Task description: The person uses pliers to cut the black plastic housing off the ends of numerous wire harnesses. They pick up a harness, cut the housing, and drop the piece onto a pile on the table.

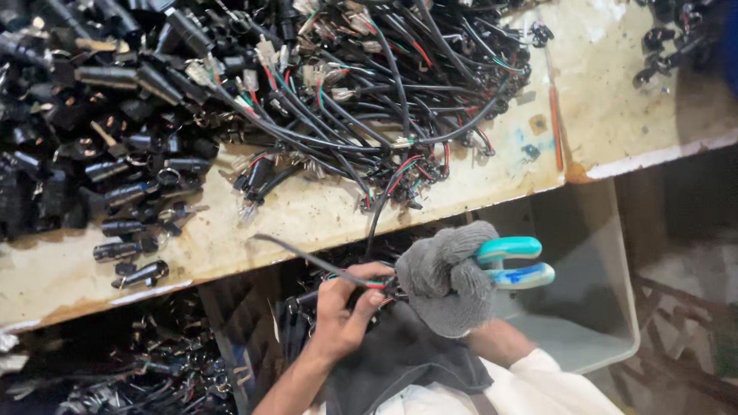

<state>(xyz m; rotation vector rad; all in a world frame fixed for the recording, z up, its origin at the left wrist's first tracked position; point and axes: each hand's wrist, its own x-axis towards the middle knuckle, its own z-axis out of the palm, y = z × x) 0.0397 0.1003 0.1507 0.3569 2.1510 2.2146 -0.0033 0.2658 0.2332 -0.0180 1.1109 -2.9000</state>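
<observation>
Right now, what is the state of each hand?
Left hand: closed, pinching a black cable.
Right hand, in grey glove: closed on teal-handled pliers.

No packages, signs or screens show (perhaps a small brown sticker (538,124) on the bench).

Bright, even overhead light; dim underside, slight motion blur.
</observation>
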